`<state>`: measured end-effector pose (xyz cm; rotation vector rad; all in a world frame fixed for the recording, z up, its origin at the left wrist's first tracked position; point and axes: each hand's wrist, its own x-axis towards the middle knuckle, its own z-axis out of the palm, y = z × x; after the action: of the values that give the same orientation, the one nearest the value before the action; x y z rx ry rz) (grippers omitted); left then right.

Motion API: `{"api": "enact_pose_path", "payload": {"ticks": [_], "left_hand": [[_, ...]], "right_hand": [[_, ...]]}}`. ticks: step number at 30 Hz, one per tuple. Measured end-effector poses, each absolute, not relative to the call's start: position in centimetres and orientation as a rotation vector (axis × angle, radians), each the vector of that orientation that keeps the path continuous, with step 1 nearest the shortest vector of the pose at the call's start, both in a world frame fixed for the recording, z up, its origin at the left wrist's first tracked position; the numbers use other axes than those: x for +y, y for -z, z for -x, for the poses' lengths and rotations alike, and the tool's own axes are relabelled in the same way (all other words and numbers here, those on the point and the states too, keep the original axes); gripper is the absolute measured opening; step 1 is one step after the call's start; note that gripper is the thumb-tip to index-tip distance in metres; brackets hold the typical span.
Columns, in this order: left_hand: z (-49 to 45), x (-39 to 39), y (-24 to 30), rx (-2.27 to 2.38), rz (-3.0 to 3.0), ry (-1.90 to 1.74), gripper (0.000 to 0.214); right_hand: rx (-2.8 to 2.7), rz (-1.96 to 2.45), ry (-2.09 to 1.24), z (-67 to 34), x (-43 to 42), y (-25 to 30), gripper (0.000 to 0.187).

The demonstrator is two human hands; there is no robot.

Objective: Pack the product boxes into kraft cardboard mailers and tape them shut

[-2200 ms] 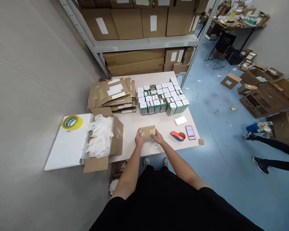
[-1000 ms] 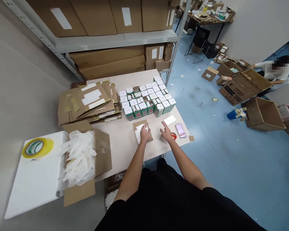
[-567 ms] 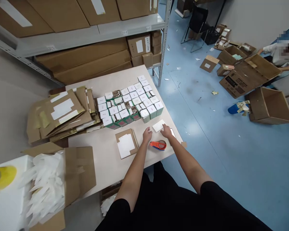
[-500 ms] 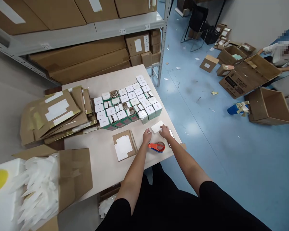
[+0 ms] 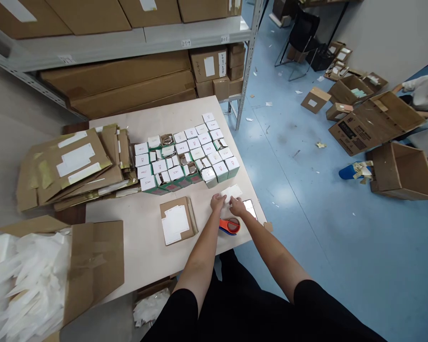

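Tabletop (image 5: 135,251) was free left of the cardboard pad (image 5: 189,213); green boxes (image 5: 185,161) blocked the far side (tape dispenser (image 5: 230,226) sat tight under the left hand (image 5: 217,202) and right hand (image 5: 238,206)).

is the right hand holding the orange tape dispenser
No, the right hand is at the edge of the white card, while the orange tape dispenser sits below it, not gripped.

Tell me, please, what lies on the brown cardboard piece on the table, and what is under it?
Some white paper sheets lie on the brown cardboard piece, covering most of it. It rests on the table; the cardboard's surface under the sheets cannot be seen.
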<state>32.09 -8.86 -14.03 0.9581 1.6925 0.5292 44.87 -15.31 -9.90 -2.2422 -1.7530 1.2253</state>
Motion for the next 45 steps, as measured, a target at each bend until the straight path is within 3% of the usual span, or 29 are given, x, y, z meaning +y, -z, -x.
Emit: {"api": "enact_pose_path", "payload": {"ticks": [4, 8, 13, 18, 22, 27, 34, 36, 40, 45], "left_hand": [[-32.0, -8.1, 13.1, 1.783, -1.003, -0.474, 0.047], [-30.7, -8.3, 11.4, 1.691, -1.025, -0.570, 0.042], [-28.4, -9.0, 8.4, 1.370, -0.987, -0.731, 0.034], [-27.1, -9.5, 4.3, 1.373, -1.025, -0.827, 0.053], [-27.0, -10.5, 0.8, 1.224, -1.047, -0.769, 0.052], [-25.6, -11.0, -2.7, 1.178, -1.167, -0.794, 0.033], [-20.5, -9.9, -8.1, 1.191, -1.462, -0.741, 0.024], [-19.4, -9.8, -9.5, 1.162, -1.471, -0.730, 0.025], [-16.7, -9.6, -11.2, 1.204, -1.425, -0.762, 0.026], [-12.1, -8.9, -11.8, 1.430, -1.185, -1.061, 0.032]], "right_hand": [[-1.576, 2.036, -1.299, -45.3, -15.9, 9.9, 0.037], [-1.130, 2.020, -1.037, -45.7, -16.2, 8.9, 0.035], [-0.826, 1.942, -1.039, -45.5, -15.7, 6.9, 0.056], [-0.800, 1.734, -1.096, -44.3, -15.5, 4.4, 0.039], [-0.965, 1.528, -1.187, -42.9, -16.0, 1.7, 0.035], [-1.238, 1.420, -1.336, -42.0, -16.7, -0.9, 0.048], [-1.450, 1.737, -0.994, -43.5, -14.8, -3.4, 0.059], [-1.585, 1.702, -1.062, -43.6, -13.9, -4.2, 0.052], [-1.751, 1.570, -1.161, -43.4, -12.7, -5.2, 0.018], [-1.721, 1.603, -1.032, -45.7, -12.3, -5.5, 0.018]]}}
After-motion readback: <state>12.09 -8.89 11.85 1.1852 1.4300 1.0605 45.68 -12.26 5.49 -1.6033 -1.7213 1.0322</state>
